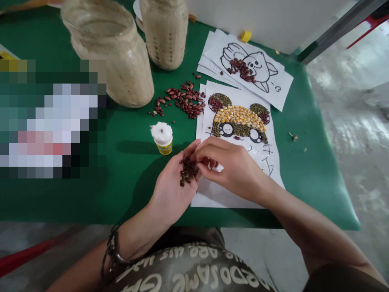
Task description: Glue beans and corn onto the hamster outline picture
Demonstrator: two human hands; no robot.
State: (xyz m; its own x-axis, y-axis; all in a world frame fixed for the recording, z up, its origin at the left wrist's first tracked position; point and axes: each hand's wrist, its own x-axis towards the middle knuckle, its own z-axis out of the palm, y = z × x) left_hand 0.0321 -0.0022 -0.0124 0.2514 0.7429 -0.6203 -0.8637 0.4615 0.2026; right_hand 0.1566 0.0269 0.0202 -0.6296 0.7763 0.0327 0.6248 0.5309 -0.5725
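Note:
My left hand (174, 182) is cupped palm up over the table's near edge, holding a small heap of red beans (188, 170). My right hand (231, 164) reaches across to that palm with fingertips pinched among the beans. Both hands hover over the lower part of a paper drawing (243, 121) of a cartoon animal, partly filled with yellow corn kernels, green beans and red beans. A white glue bottle with a yellow label (162, 138) stands just left of the paper.
A loose pile of red beans (184, 99) lies on the green table (304, 170). Two large jars (114, 56) (165, 32) stand behind it. More drawings (252, 69), one with red beans, lie at the back right. A blurred patch covers the left.

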